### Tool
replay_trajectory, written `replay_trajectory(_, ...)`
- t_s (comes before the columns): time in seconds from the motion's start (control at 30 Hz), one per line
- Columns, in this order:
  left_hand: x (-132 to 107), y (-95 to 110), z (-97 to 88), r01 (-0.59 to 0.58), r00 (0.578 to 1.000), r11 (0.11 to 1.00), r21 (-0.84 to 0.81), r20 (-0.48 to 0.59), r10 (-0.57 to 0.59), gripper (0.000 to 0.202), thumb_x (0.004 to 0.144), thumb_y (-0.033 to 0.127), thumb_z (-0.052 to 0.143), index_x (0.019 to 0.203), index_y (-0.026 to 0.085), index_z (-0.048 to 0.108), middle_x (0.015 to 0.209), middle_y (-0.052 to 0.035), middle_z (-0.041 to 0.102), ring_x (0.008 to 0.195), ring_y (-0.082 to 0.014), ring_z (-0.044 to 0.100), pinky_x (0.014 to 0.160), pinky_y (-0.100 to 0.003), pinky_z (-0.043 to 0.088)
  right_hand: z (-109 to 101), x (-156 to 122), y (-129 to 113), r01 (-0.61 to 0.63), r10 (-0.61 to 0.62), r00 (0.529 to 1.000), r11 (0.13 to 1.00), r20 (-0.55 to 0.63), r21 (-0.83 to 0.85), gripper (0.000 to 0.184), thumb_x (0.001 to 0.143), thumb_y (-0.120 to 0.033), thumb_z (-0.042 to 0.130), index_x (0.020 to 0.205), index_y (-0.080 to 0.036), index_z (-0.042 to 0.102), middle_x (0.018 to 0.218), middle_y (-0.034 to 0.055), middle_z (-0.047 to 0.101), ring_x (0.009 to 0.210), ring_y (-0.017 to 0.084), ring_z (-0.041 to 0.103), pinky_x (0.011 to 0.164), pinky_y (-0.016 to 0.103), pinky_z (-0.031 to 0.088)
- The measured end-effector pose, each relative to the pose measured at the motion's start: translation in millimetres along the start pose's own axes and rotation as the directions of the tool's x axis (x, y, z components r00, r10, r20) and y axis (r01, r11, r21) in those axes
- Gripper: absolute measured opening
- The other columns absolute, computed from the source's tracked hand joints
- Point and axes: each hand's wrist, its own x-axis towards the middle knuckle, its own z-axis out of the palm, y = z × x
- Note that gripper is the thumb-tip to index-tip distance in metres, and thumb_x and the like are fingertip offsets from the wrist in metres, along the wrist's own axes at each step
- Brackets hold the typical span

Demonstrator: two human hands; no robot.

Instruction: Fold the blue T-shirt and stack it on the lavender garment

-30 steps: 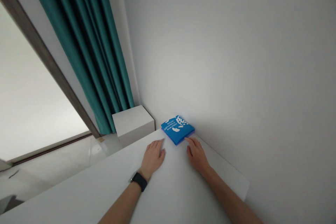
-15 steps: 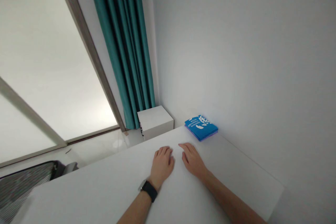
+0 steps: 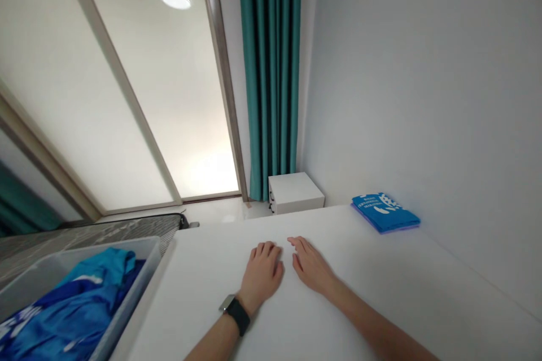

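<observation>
Both hands rest on the white table (image 3: pixel 203 287) with nothing in them. My left hand (image 3: pixel 262 272), a dark-banded watch (image 3: pixel 237 312) on its wrist, lies palm down with its fingers loosely bent. Just to its right is my right hand (image 3: pixel 311 266), turned partly on its side, fingers stretched forward and thumb apart. A small gap separates the two. Beyond my right hand, by the wall, lies a folded blue cloth (image 3: pixel 384 213) with white print and a purplish lower edge. At the left, crumpled blue clothes (image 3: pixel 84 299) fill a pale plastic bin (image 3: pixel 146 248).
A low white cabinet (image 3: pixel 296 193) stands past the table's far edge, beside a green curtain (image 3: pixel 273 79). Frosted sliding doors (image 3: pixel 182 101) are at the back left. The wall (image 3: pixel 415 79) runs along the table's right side.
The view has swung left, bringing the bin of blue clothes into sight. The folded cloth, cabinet and curtain now appear further right. Both hands stay in nearly the same pose on the table.
</observation>
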Motion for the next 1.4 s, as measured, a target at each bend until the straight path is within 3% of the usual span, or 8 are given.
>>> replay_trajectory(0.33,-52.5,-23.0,-26.7,0.082,0.997,0.995,0.059,-0.004,-0.082,0.026,0.088,0.021,0.047,0.112,0.023,0.057,0.116,-0.0077,0.058,0.108,-0.025,0.049,0.094,-0.041,0.039,28.7,6.6,-55.2,0.069,-0.068,0.995,0.997,0.068,-0.016,0.051,0.085,-0.006,0.042,0.135,-0.017,0.04,0.116,0.011,0.059,0.105,0.023,0.057,0.093,0.041,0.05)
replay_trajectory(0.57,-69.2,-20.4,-31.1,0.074,0.997,0.994,0.086,-0.016,-0.072,0.023,0.089,0.022,0.049,0.111,0.022,0.057,0.112,-0.007,0.059,0.105,-0.0251,0.05,0.091,-0.04,0.04,35.1,-1.7,-82.0,0.124,-0.116,0.99,0.987,0.076,-0.104,0.051,0.085,-0.006,0.043,0.134,-0.018,0.044,0.114,0.0111,0.062,0.105,0.025,0.058,0.093,0.043,0.049)
replay_trajectory(1.03,-69.3,-28.6,-33.6,0.074,0.997,0.989,0.128,0.01,-0.076,0.012,0.089,0.022,0.05,0.097,0.021,0.059,0.102,-0.0063,0.06,0.098,-0.0239,0.052,0.085,-0.038,0.04,41.8,-5.7,-78.0,0.086,-0.085,0.992,0.996,0.09,-0.007,0.051,0.087,-0.008,0.04,0.138,-0.018,0.038,0.118,0.0127,0.06,0.108,0.025,0.057,0.096,0.047,0.049)
replay_trajectory(1.4,-77.9,-37.5,-52.4,0.088,0.992,0.986,0.143,0.075,-0.099,0.012,0.091,0.021,0.048,0.091,0.019,0.059,0.098,-0.0059,0.061,0.096,-0.0219,0.054,0.083,-0.035,0.043,34.6,-4.1,-78.8,0.039,-0.057,0.991,0.988,0.117,0.152,0.053,0.087,-0.009,0.041,0.138,-0.023,0.038,0.107,0.0082,0.06,0.099,0.023,0.058,0.091,0.044,0.05)
